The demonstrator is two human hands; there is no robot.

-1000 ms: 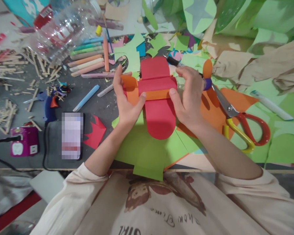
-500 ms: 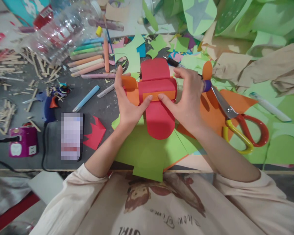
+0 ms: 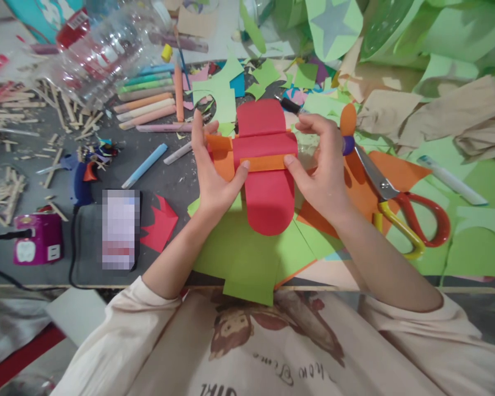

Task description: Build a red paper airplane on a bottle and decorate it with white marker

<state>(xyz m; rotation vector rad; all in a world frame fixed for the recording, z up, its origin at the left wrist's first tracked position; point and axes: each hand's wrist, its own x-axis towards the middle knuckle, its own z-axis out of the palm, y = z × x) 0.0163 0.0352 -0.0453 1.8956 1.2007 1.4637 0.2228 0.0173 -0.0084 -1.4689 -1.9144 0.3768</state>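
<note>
Between my two hands is a model plane point(image 3: 268, 144), its body wrapped in red paper, with rounded red wings point(image 3: 270, 206) above and below it. An orange paper strip point(image 3: 268, 163) lies across the body. My left hand point(image 3: 216, 170) curls around the orange tail end point(image 3: 221, 157), thumb on the strip's left end. My right hand point(image 3: 324, 165) grips the clear nose end, its thumb pressing the strip's right end. Beyond those fingers shows a purple bottle cap point(image 3: 348, 146) with an orange paper blade point(image 3: 348, 119). The undersides of the fingers are partly hidden.
Scissors point(image 3: 383, 190) with red and yellow handles lie at the right on orange and green paper point(image 3: 247, 253). At left are a phone point(image 3: 119, 231), a blue glue gun point(image 3: 79, 179) and a purple box point(image 3: 37, 239). Markers point(image 3: 148, 104), sticks and plastic bottles point(image 3: 111, 49) stand farther back.
My thumbs have slid apart along the orange strip, the right one moving to its right end and the left one slightly left. The model plane has stayed nearly in place.
</note>
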